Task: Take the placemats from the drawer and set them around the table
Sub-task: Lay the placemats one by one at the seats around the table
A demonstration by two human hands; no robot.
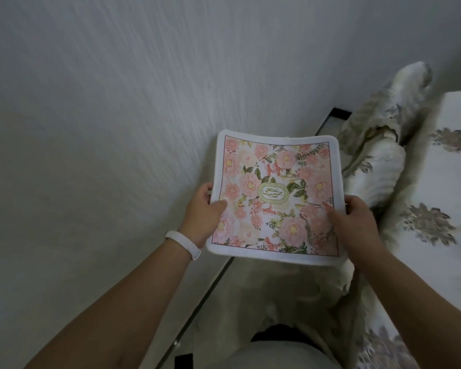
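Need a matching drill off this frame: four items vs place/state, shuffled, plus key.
1. square pink floral placemat with white border
2. left hand
3. right hand
4. white wristband

A. grips the placemat's right edge
B. worn just behind the left hand
C. held between both hands
D. grips the placemat's left edge

Pairs: 1-C, 2-D, 3-A, 4-B

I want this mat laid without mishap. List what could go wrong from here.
1. The left hand and right hand pinch the floral placemat only at its side edges. It looks soft, so its middle may sag or an edge may slip free.
2. Rumpled flowered fabric lies close on the right, and the mat's corner could snag on it when moved.
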